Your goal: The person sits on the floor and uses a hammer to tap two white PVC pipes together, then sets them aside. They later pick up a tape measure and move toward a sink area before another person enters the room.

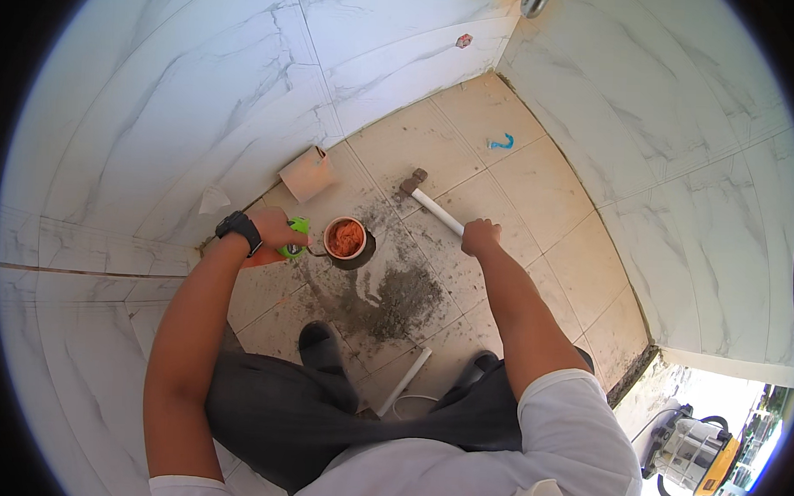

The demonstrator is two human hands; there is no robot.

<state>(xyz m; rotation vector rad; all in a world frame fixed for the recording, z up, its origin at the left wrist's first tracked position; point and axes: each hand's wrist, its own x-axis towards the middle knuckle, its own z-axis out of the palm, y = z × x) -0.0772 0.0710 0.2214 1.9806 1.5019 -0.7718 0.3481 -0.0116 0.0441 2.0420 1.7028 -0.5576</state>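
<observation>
My right hand is closed round the white handle of a hammer; its rusty brown head points away from me, over the tiles. On the left, my left hand, with a black watch at the wrist, is closed on a green-handled tool whose thin bent metal shank reaches toward a round white-rimmed pipe or cup. The tool's far end cannot be made out. Crumpled orange-red material fills the round opening. An orange piece shows below my left hand, partly hidden.
Grey rubble and dust lie on the beige floor tiles. A pale pinkish container leans by the left wall. A blue scrap lies farther off, a white tube between my feet. A yellow-black vacuum cleaner stands lower right.
</observation>
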